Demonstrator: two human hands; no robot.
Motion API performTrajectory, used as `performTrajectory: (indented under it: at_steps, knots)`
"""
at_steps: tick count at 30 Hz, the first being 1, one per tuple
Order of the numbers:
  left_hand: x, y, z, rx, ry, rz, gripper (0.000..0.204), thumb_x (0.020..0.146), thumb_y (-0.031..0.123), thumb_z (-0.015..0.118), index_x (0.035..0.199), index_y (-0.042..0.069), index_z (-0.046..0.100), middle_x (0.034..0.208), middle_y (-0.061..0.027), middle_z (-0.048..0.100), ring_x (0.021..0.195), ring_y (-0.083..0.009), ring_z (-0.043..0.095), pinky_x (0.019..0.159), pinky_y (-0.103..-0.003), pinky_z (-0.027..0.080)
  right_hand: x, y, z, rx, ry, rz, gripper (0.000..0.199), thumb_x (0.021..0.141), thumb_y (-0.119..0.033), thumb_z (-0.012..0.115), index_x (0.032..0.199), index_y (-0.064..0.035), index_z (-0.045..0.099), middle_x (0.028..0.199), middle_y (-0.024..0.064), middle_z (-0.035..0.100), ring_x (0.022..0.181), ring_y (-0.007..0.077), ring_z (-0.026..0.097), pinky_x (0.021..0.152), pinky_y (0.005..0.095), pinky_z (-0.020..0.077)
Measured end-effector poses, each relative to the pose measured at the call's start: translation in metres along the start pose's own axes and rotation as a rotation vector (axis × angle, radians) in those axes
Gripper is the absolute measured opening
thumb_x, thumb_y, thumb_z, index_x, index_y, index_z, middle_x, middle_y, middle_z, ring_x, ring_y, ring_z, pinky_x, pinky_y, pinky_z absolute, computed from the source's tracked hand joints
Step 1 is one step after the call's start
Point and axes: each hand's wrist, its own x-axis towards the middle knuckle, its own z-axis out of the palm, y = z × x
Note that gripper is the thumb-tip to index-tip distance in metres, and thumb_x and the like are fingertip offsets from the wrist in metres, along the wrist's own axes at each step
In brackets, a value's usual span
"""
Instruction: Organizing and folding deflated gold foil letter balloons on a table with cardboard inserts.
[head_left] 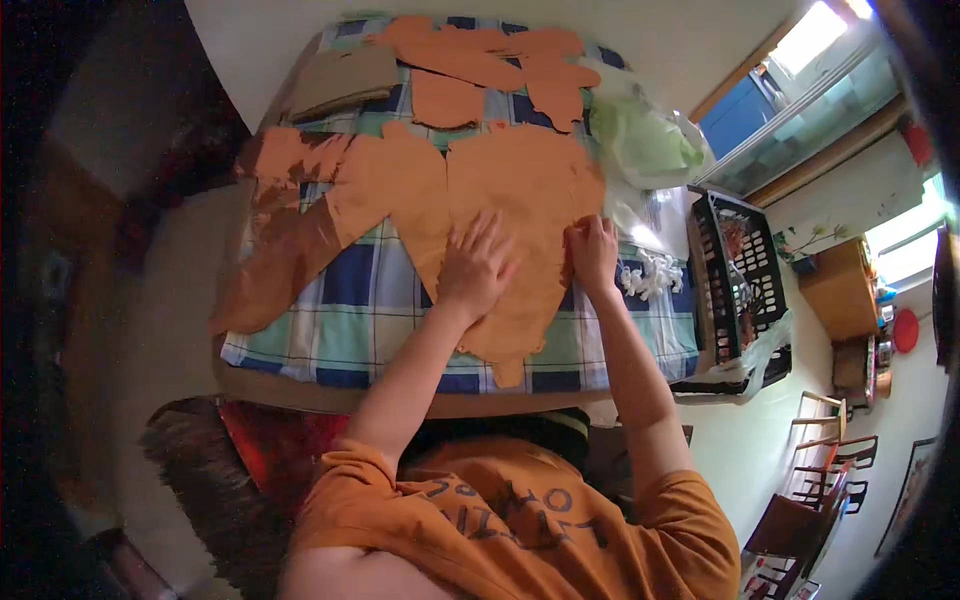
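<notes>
A large tan-orange sheet [520,180], cut in an irregular shape that narrows toward me, lies flat on a blue, green and white checked cloth [350,300]. I cannot tell its material. My left hand [476,264] rests palm down on its middle, fingers stretched out and somewhat spread. At the sheet's right edge, my right hand [594,252] has its fingers curled and pinched together on the edge. What sits between those fingertips is mostly hidden. Glossy brownish-orange pieces [285,245] spread out at the left, next to the sheet.
More orange cut pieces [450,98] and a folded tan stack [345,80] lie at the far side. A pale green plastic bag [645,140] and a white stringy bundle [655,275] are on the right. Beside the table stands a black slatted crate [735,270].
</notes>
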Motion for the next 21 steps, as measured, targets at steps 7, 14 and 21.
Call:
performTrajectory:
  at_steps: [7,14,21]
  knots:
    - [-0.007,-0.002,-0.001,-0.005,-0.116,-0.015,0.041,0.086,0.036,0.058,0.121,0.015,0.06,0.137,-0.0105,0.046,0.132,-0.029,0.035,0.109,-0.056,0.019,0.009,0.004,-0.003,0.004,-0.022,0.007,0.02,0.082,-0.021,0.064,0.081,-0.0012,0.06,0.079,0.0168,0.059,0.081,0.0353,0.056,0.075,0.0434,0.0449]
    - [-0.01,-0.001,0.004,-0.051,-0.105,0.004,0.042,0.088,0.04,0.054,0.122,0.016,0.059,0.137,-0.0093,0.046,0.134,-0.0282,0.033,0.11,-0.054,0.02,0.009,0.002,-0.009,0.048,-0.025,-0.03,0.022,0.08,-0.021,0.065,0.079,0.0003,0.061,0.079,0.0171,0.06,0.074,0.0342,0.059,0.069,0.0421,0.0469]
    - [-0.011,0.003,0.003,-0.064,-0.122,-0.002,0.042,0.089,0.04,0.052,0.124,0.017,0.058,0.139,-0.0094,0.044,0.135,-0.0278,0.031,0.111,-0.052,0.019,0.011,0.021,-0.006,0.119,-0.065,0.022,0.02,0.082,-0.02,0.065,0.082,-0.0002,0.062,0.077,0.0154,0.064,0.071,0.0271,0.062,0.066,0.0371,0.0486]
